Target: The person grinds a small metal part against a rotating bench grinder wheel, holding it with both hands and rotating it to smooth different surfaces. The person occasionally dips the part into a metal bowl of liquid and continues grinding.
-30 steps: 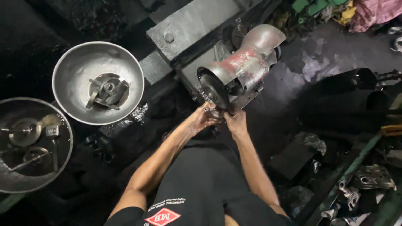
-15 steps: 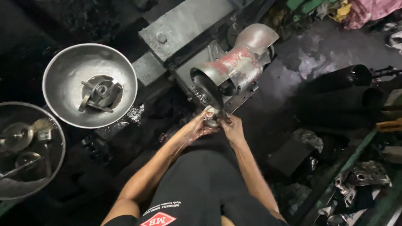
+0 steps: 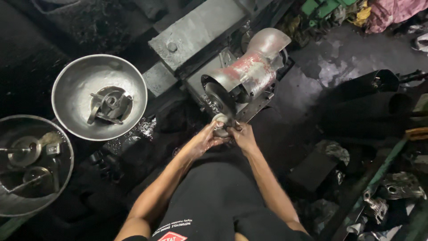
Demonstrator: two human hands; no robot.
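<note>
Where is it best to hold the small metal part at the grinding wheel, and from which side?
Probably by its two outer edges, from the near side. The small metal part sits pressed low against the grinding wheel, so its far face is blocked. The left hand and right hand pinch it from left and right, fingers on the side away from the wheel.

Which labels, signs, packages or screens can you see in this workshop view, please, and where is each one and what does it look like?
Printed shirt emblem: bottom edge of the view, on the person's black shirt; red diamond-like patch with white lettering.
Small white print: just above that emblem, a few short lines.
No packages, signs or screens show.
</note>
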